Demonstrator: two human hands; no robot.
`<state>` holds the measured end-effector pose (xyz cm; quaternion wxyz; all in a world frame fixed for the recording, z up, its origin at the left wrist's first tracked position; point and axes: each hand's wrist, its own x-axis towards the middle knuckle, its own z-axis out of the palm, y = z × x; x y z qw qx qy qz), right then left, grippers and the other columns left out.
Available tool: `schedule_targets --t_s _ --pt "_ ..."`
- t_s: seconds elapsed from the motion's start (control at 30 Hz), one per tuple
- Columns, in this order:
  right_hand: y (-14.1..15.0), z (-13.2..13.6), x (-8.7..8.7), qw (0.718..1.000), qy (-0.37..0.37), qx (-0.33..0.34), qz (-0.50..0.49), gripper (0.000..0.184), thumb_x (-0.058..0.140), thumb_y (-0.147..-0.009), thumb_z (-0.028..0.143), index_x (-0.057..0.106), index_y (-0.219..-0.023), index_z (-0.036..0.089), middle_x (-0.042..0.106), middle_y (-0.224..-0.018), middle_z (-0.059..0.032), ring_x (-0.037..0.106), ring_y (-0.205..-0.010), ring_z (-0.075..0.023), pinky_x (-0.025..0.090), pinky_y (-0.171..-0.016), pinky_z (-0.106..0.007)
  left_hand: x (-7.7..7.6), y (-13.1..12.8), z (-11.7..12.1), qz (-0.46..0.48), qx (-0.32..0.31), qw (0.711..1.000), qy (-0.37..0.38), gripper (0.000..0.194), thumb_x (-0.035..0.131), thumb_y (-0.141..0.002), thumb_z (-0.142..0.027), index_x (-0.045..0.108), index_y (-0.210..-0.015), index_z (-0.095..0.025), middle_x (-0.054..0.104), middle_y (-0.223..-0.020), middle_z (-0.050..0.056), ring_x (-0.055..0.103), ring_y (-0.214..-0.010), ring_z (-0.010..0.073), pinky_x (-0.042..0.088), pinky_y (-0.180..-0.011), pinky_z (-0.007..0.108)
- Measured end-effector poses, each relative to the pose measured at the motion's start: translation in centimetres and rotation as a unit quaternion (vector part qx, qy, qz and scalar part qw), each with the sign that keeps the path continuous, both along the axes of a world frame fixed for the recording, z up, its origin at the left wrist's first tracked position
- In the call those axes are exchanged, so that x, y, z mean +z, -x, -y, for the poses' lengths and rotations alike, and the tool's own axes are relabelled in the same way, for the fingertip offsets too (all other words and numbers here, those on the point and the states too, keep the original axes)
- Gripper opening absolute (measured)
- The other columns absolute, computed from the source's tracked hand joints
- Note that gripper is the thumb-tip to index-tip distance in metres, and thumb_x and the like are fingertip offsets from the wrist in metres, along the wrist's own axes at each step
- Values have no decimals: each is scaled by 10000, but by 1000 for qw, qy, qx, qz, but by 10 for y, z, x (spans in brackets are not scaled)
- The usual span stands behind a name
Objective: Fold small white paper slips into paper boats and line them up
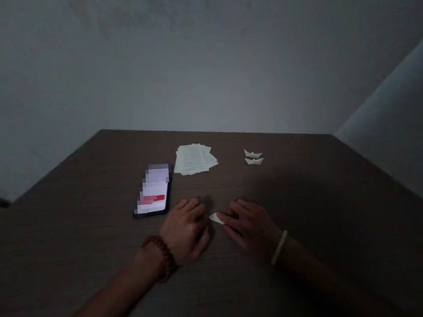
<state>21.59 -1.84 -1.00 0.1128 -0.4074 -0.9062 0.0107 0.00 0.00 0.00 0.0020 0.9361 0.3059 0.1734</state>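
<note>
The right hand [249, 223] pinches a small, apparently part-folded white paper piece [214, 218], the left hand [187, 229] curls beside it, grip unclear, two white folded-paper boats [254, 161] appear complete at the piece's one o'clock, and printed white sheets [193, 159] remain unfolded toward eleven.

Bare hands [185, 231], reddish beaded bracelet [165, 253] on left wrist [154, 258], pale beaded bracelet [279, 247] on right wrist [290, 250]

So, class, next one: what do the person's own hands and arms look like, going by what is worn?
The left hand has a reddish-brown beaded bracelet at the wrist; the right hand, a pale beaded one. No gloves or sleeves show.
</note>
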Motion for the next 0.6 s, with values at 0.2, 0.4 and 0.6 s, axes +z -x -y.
schedule_targets --t_s 0.2,0.4,0.6 --pt "-7 2 6 999 5 29 23 344 488 -915 305 507 -1251 235 519 -965 -68 445 -872 -205 359 -732 -332 0 -6 1 -10 14 1000 1 209 479 -810 -224 631 -685 -152 523 -738 72 431 -758 218 352 -674 366" --pt "-9 2 10 998 3 51 39 333 487 -915 334 519 -1236 253 517 -970 -72 441 -881 -212 357 -720 -331 2 -7 2 -27 21 999 0 202 497 -811 -232 627 -682 -147 531 -734 73 435 -764 226 359 -679 374" --pt "-10 7 10 998 12 65 -4 230 497 -912 336 614 -1089 247 525 -922 -59 448 -846 -198 353 -703 -327 1 -4 3 -24 24 999 2 205 495 -819 -235 653 -721 -147 543 -767 83 444 -793 233 374 -695 378"
